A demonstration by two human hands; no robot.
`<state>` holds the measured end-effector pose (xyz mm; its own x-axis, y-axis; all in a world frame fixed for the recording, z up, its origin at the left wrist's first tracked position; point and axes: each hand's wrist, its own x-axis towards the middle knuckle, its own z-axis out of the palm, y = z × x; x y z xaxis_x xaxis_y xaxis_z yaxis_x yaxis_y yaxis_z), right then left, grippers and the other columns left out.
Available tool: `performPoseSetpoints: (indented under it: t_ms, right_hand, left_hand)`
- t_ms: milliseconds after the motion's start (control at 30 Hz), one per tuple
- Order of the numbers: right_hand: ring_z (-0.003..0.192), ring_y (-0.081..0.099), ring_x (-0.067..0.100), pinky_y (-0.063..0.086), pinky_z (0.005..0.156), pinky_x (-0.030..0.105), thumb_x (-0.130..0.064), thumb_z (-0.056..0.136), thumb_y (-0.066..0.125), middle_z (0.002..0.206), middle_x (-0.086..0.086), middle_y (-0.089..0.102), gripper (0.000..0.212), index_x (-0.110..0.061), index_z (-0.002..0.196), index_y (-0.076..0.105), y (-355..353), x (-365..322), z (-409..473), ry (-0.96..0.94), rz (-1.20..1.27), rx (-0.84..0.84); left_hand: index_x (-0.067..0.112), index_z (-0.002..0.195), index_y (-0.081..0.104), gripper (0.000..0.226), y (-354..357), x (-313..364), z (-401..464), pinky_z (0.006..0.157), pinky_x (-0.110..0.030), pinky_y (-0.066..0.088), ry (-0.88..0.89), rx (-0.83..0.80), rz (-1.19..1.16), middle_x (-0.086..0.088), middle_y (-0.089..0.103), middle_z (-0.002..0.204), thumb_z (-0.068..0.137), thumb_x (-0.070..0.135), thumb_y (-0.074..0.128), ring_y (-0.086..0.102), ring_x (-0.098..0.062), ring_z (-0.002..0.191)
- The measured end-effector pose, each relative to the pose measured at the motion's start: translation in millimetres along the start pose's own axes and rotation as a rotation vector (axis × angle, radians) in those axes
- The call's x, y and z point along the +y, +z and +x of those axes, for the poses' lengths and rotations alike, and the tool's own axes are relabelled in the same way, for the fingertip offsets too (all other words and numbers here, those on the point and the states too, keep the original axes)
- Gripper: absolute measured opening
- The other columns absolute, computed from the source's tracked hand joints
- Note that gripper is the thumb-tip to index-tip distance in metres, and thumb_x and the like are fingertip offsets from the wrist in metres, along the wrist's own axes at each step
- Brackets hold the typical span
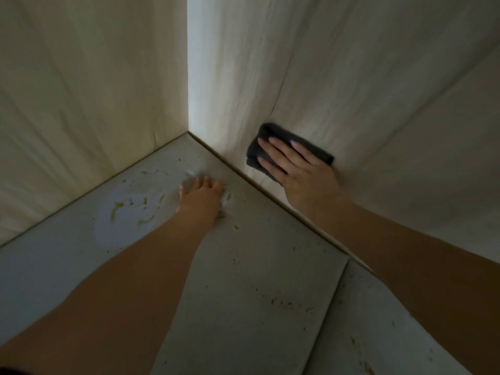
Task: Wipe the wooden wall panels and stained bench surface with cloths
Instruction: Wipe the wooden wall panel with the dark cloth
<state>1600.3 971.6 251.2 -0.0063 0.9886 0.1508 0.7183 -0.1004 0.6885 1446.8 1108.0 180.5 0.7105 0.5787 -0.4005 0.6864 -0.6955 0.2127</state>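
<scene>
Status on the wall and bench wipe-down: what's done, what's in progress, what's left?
Done: a paler patch on the bench looks wiped, though yellow smears remain in it. In hand: the right hand presses a dark cloth flat on the right wall panel; the left hand rests on the bench, blurred, any cloth unclear. Left: yellow stains in the foreground.

Both arms extended forward. Left hand (201,194) blurred, palm down, fingers spread. Right hand (295,165) flat, fingers straight, pressing outward.

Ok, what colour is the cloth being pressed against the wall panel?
Dark grey, almost black; the head view shows the cloth under the right hand.
</scene>
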Motion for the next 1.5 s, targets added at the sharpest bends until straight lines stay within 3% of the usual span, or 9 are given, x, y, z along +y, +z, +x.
performPoseSetpoints:
  t_ms: [233, 467, 600, 700, 800, 967, 1200, 1300, 1500]
  right_hand:
    - [0.147, 0.006, 0.019, -0.003, 0.119, 0.035, -0.011, 0.084, 0.044, 0.159, 0.004, 0.01, 0.069, -0.015, 0.15, 0.024, 16, 12, -143, -0.082, -0.01, -0.203]
    - [0.146, 0.014, 0.021, 0.007, 0.117, 0.036, -0.015, 0.088, 0.037, 0.158, 0.006, 0.016, 0.064, -0.018, 0.151, 0.023, -18, 26, -42, 0.117, -0.006, 0.093]
    - [0.146, 0.008, 0.019, 0.001, 0.118, 0.034, -0.014, 0.088, 0.036, 0.159, 0.005, 0.01, 0.068, -0.019, 0.152, 0.015, -7, 22, -73, 0.146, -0.024, 0.053]
    - [0.147, -0.004, 0.018, -0.005, 0.118, 0.033, -0.013, 0.085, 0.047, 0.16, 0.002, 0.003, 0.076, -0.019, 0.152, 0.012, 9, 15, -150, 0.118, -0.024, -0.062]
    - [0.147, -0.002, 0.017, -0.009, 0.118, 0.033, -0.016, 0.086, 0.046, 0.16, 0.0, 0.002, 0.073, -0.019, 0.152, 0.012, 1, 23, -186, 0.106, -0.046, -0.138]
    - [0.144, 0.019, 0.018, 0.012, 0.117, 0.036, -0.011, 0.088, 0.024, 0.157, 0.003, 0.022, 0.061, -0.019, 0.147, 0.033, -25, 37, -146, 0.245, 0.011, 0.011]
    - [0.143, 0.019, 0.019, 0.001, 0.117, 0.035, -0.006, 0.081, 0.054, 0.156, 0.0, 0.024, 0.074, -0.019, 0.148, 0.026, 7, 13, -262, 0.208, 0.059, -0.19]
    - [0.143, 0.021, 0.018, -0.003, 0.117, 0.035, -0.007, 0.076, 0.063, 0.157, -0.002, 0.021, 0.079, -0.019, 0.147, 0.031, 12, 6, -245, 0.195, 0.048, -0.242]
    - [0.144, -0.019, 0.015, -0.026, 0.104, 0.033, -0.018, 0.1, 0.023, 0.156, -0.004, -0.023, 0.058, -0.021, 0.151, -0.005, 14, -22, -126, 0.056, 0.143, -0.34]
  left_hand:
    - [0.009, 0.144, 0.025, 0.05, 3, -4, 0, 0.113, -0.059, 0.014, 0.03, 0.034, 0.053, -0.014, 0.013, 0.157, 0.099, 0.014, 0.045, 0.011, -0.032, 0.145]
    - [0.006, 0.142, 0.028, 0.053, -3, -2, 3, 0.111, -0.047, 0.027, 0.031, 0.025, 0.143, -0.018, 0.023, 0.152, 0.096, 0.02, 0.051, 0.023, -0.034, 0.14]
    - [0.004, 0.136, 0.037, 0.043, -15, 17, -19, 0.098, -0.043, 0.04, -0.031, 0.08, 0.21, -0.017, 0.038, 0.139, 0.096, 0.014, 0.049, 0.042, -0.034, 0.128]
    - [0.011, 0.132, 0.046, 0.04, -7, 46, -46, 0.09, -0.041, 0.047, 0.107, 0.192, 0.281, -0.009, 0.047, 0.131, 0.092, 0.006, 0.047, 0.05, -0.031, 0.12]
    - [0.017, 0.132, 0.048, 0.038, 17, 85, -70, 0.094, -0.039, 0.045, 0.259, 0.148, 0.111, -0.003, 0.043, 0.136, 0.094, 0.014, 0.047, 0.048, -0.026, 0.121]
    - [0.013, 0.143, 0.037, 0.053, 49, 127, -91, 0.11, -0.036, 0.032, 0.362, -0.004, 0.019, -0.006, 0.031, 0.148, 0.096, 0.032, 0.051, 0.035, -0.026, 0.133]
    - [0.01, 0.146, 0.03, 0.061, 50, 135, -90, 0.113, -0.041, 0.026, 0.34, -0.071, 0.159, -0.012, 0.027, 0.149, 0.095, 0.034, 0.053, 0.026, -0.031, 0.137]
    - [0.01, 0.148, 0.026, 0.064, 51, 137, -86, 0.113, -0.043, 0.026, 0.331, -0.098, 0.221, -0.013, 0.022, 0.151, 0.095, 0.035, 0.051, 0.022, -0.033, 0.138]
    - [0.012, 0.152, 0.014, 0.07, 49, 142, -76, 0.116, -0.048, 0.018, 0.279, -0.234, 0.223, -0.012, 0.003, 0.158, 0.096, 0.034, 0.05, 0.004, -0.033, 0.145]
